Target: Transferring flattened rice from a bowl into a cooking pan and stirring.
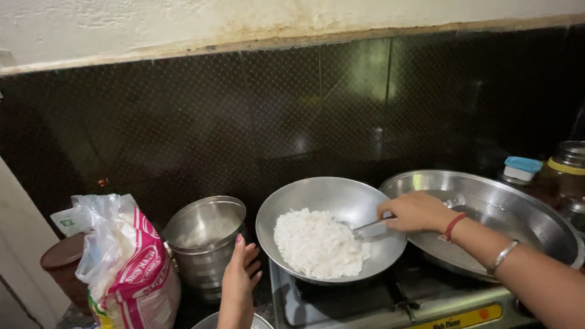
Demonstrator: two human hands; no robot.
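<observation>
The right hand (415,211) grips a metal spatula (373,228), blade in the white flattened rice (319,244) inside the steel pan (332,195) on the stove's left burner. The left hand (239,277) hovers released near the pan's left rim. Stir shallowly; steady the rim.

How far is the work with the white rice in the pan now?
Done: a heap of white rice already lies in the round steel pan on the stove. In hand: the right hand holds a metal spoon at the heap's edge; the left hand is open beside the pan. Left: the rice is piled, not spread. No flame is visible.
</observation>
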